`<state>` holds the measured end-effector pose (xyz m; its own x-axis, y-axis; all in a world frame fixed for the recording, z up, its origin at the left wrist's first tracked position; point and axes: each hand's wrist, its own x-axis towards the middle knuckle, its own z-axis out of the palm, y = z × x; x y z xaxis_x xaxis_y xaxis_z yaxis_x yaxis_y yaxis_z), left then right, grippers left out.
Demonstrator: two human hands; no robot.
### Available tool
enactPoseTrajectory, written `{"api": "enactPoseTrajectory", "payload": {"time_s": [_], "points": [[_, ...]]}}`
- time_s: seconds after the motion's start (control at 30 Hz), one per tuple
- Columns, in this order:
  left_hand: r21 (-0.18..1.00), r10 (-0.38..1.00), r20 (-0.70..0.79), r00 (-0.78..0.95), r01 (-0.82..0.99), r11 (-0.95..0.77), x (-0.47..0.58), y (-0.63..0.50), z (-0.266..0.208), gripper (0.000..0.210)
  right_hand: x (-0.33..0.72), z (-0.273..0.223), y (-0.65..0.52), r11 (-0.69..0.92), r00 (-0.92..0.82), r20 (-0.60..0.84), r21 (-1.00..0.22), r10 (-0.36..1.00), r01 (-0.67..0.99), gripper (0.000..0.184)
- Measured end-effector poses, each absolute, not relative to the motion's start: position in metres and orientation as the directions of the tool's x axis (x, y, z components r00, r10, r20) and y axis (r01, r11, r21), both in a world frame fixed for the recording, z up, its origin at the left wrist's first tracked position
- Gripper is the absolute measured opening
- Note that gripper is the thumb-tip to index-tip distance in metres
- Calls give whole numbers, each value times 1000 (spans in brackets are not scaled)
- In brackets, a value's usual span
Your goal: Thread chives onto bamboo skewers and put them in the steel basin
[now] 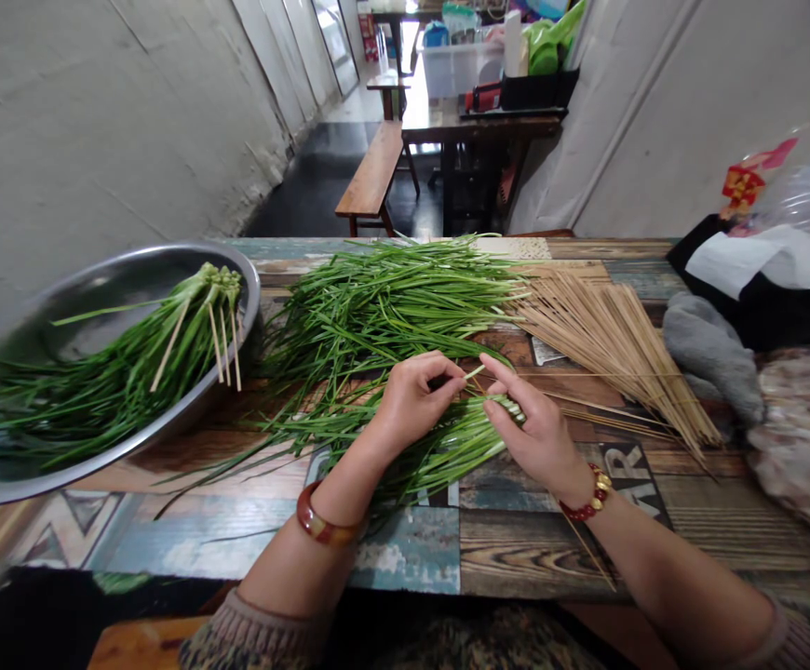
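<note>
My left hand pinches the pale end of a chive stalk between thumb and fingertips, above the table. Close beside it, my right hand is closed around a bamboo skewer, whose lower length sticks out below the wrist. White chive ends sit in a row by the right thumb, and their green leaves trail to the left under my left hand. The skewer's upper part is mostly hidden by fingers and chives. Just beyond my hands lies a large heap of loose chives.
At left, a metal basin holds skewered chives. Bamboo skewers lie fanned out at right, beside a grey cloth and a filled plastic bag. A bench and another table stand beyond.
</note>
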<state>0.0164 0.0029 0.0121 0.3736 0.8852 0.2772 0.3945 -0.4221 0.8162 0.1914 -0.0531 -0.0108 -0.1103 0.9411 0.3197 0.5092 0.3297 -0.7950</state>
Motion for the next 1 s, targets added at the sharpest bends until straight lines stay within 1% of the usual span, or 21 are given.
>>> {"api": "enactPoseTrajectory", "payload": {"time_s": [0.7,0.83,1.0], "points": [[830,885,274,378,372,-415,16,3,13,12,193,-8,-54,376,-161,343,-782,925,497,53],[761,861,310,403,438,-479,16,2,10,13,191,-8,-53,364,-139,343,-784,929,503,52],[600,811,368,454,551,-580,16,-1,7,15,189,-7,-52,350,-113,341,-790,933,504,51]]}}
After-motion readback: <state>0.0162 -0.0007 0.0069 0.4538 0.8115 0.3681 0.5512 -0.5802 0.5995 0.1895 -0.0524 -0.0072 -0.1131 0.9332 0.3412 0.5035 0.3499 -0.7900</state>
